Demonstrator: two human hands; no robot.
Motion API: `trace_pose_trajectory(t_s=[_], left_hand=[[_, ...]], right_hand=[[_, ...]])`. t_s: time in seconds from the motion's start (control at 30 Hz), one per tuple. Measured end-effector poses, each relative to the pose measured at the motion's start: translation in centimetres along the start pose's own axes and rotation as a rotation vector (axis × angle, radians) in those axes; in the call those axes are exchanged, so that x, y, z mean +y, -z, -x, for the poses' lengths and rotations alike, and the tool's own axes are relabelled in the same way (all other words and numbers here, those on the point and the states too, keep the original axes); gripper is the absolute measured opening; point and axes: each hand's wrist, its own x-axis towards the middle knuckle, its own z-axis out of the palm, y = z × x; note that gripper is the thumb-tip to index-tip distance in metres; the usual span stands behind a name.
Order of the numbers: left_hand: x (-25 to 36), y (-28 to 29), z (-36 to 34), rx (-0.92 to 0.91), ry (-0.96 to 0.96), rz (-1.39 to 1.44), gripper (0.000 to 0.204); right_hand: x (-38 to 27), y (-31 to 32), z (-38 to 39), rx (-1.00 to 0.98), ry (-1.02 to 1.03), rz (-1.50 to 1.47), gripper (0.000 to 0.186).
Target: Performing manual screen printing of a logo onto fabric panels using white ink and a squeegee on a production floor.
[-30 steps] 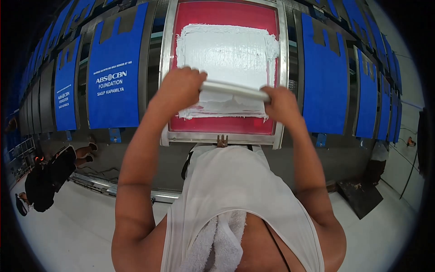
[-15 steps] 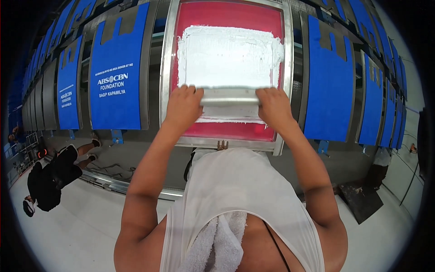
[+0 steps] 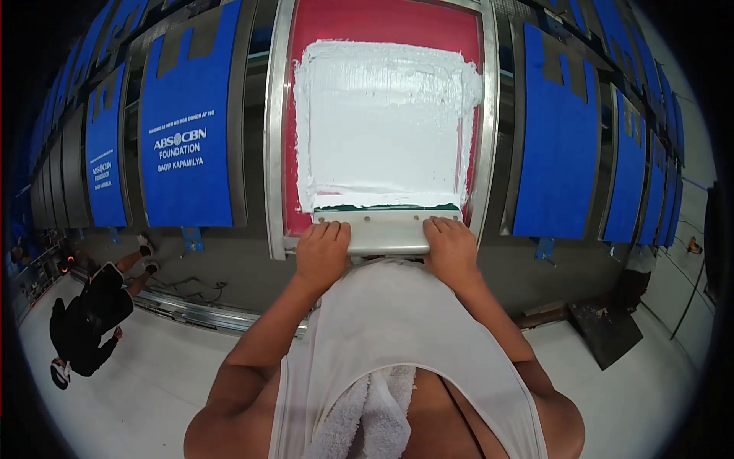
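Note:
A wide metal-handled squeegee [image 3: 388,232] lies across the near end of a printing screen, close to my body. My left hand [image 3: 323,249] is closed over its left end, and my right hand [image 3: 451,248] grips the right end. The screen has a silvery metal frame [image 3: 489,138] and a red-pink mesh [image 3: 386,21]. White ink [image 3: 386,122] covers most of the mesh's middle in a thick, ragged-edged rectangle. Along the squeegee's far edge runs a thin dark green strip. My fingertips and the undersides of my hands hide parts of the handle.
Blue cut fabric panels lie on dark boards to the left [image 3: 187,130] and right [image 3: 556,138], some with white print. At the lower left, a person in black [image 3: 88,314] stands on the pale floor. A dark slanted panel [image 3: 605,336] lies at the lower right.
Both hands have drawn the squeegee toward my body, from mid-screen to the near edge. White ink now spreads smoothly over the area behind it. The person at left has shifted slightly.

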Motion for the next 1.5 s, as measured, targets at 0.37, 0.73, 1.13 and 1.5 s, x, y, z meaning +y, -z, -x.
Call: trace_pose_trajectory(t_s=[0.37,0.73,1.13,1.5], left_hand=[[-9.6,2.5,-21.3,-0.119,0.068,-0.134,0.025],[-1.1,-0.8,-1.9,0.026,-0.023,0.031,0.030],[-6.9,4.7,-19.4,-0.184,0.078,-0.115,0.025],[-3.6,-0.9,-7.2,-0.004,-0.022,-0.023,0.017]], right_hand=[[7.2,7.2,-20.2,-0.011,0.005,0.275,0.028],[1.2,-0.6,-1.3,0.013,-0.003,0.010,0.035],[6.1,8.3,-16.9,-0.060,-0.064,0.195,0.028],[2.7,0.6,-5.5,-0.042,-0.071,0.141,0.024]])
